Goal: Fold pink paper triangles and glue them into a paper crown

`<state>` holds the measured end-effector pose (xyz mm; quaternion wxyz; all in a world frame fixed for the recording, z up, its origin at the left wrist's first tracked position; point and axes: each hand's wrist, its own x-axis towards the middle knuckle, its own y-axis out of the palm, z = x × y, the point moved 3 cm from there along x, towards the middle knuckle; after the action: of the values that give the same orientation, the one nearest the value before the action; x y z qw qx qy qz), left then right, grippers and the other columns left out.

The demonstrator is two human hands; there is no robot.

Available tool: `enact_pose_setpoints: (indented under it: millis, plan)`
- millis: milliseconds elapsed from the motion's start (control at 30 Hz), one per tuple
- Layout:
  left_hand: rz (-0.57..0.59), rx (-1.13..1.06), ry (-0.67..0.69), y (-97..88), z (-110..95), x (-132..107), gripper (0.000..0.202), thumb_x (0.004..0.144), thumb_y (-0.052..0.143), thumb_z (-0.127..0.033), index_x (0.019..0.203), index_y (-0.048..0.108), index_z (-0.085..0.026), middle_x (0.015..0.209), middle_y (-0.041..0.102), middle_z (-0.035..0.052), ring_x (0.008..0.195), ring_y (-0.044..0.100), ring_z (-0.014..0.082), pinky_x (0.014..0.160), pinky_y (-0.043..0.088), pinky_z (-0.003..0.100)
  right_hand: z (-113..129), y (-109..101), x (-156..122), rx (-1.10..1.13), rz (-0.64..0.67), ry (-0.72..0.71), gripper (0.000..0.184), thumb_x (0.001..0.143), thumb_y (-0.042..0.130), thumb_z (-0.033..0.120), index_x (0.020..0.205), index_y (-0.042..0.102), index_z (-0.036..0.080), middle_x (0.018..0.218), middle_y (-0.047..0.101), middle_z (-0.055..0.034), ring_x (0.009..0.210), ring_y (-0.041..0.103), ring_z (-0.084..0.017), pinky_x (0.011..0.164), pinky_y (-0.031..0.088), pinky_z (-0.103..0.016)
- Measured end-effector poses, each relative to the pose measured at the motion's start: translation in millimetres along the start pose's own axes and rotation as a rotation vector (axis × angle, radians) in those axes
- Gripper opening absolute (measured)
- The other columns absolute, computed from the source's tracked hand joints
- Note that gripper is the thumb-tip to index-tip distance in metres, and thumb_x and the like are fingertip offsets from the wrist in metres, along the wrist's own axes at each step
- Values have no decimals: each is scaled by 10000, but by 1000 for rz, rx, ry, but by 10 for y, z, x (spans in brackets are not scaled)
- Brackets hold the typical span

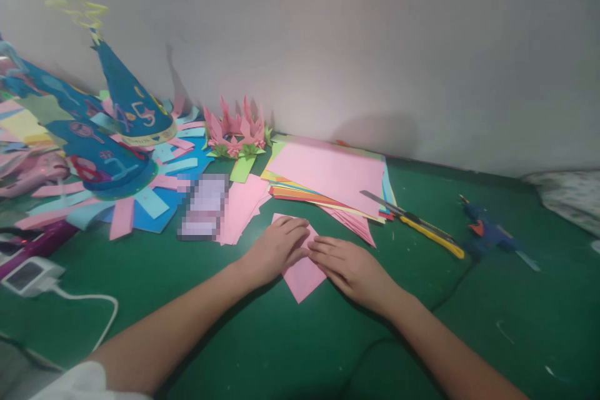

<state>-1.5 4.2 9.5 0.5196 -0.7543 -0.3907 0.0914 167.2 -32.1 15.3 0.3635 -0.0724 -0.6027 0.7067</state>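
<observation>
A small pink paper (pixel 302 282) lies on the green table, one corner pointing toward me, with what looks like a fold across it. My left hand (pixel 274 247) rests on its left side, thumb and bent fingers holding the sheet down. From the right, my right hand (pixel 354 267) presses its fingers together on the paper's edge, fingertips close to my left thumb. Both palms hide part of the sheet. Just beyond the hands are loose pink sheets (pixel 244 209) and a stack of coloured paper (pixel 328 165).
A yellow utility knife (pixel 434 236) leans on the stack's right edge. Further right lies a blue glue gun (pixel 497 234) with a cord. At left are blue paper cone hats (pixel 129 90), a pink paper crown (pixel 237 128), a blurred-out phone (pixel 204 206) and a white charger (pixel 32 276).
</observation>
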Motion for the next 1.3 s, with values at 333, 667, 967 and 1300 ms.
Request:
enact_pose_setpoints:
  millis: [333,667,967,1300]
  plan:
    - [35,45,-22,7,-11,-4,219,870,539,-246,1075,531,-169,1240,526,83,1128,469,229,979,405,402,-123,-50,13,250,-200,314,226,916,431,222,1026,628,215,1157,645,-69,1096,574,-188,930,473,-355]
    - [48,57,-35,10,-25,-6,216,863,544,-226,1068,531,-161,1246,520,85,1119,469,241,965,416,404,-95,-98,79,154,-92,263,247,890,329,114,897,567,179,925,641,-97,884,580,-195,762,489,-347]
    - [39,52,-25,9,-13,-19,214,881,518,-245,1076,526,-156,1256,517,92,1132,453,232,974,408,403,-59,-196,-54,8,-112,113,213,795,410,104,772,610,173,636,621,-39,623,543,-157,603,418,-284]
    - [29,32,-33,13,-12,-31,200,881,514,-249,1060,530,-163,1258,514,89,1135,454,234,981,402,408,-70,-199,-82,6,-162,139,221,778,399,99,666,567,190,580,584,-16,566,513,-138,565,379,-263]
